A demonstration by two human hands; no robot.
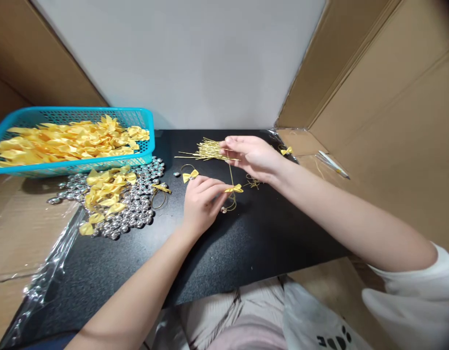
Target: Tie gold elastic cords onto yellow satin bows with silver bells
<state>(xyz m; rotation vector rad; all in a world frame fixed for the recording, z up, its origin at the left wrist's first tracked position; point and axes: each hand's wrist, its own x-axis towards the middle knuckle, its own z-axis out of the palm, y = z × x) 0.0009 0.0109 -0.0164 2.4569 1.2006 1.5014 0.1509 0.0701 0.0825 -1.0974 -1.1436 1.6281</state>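
Observation:
My left hand [206,199] pinches a yellow ribbon bow [234,188] between thumb and fingertips. Below the bow hangs a thin gold cord loop, with a silver bead [223,210] beside it. From the bow, a gold cord [231,172] runs up to my right hand [248,154], whose bent fingers close on its upper end. Just behind those fingers lies a bundle of cut gold cords [207,148], partly hidden by them. Another yellow bow [190,176] with a cord loop lies just beyond my left hand's knuckles.
A blue basket [151,131] full of yellow bows stands at the left. Loose silver beads [137,214] and several bows [110,194] lie before it on the black tabletop [224,262]. Cardboard walls flank the table. At right rest a white pen-like tool [333,164] and another bow [286,151].

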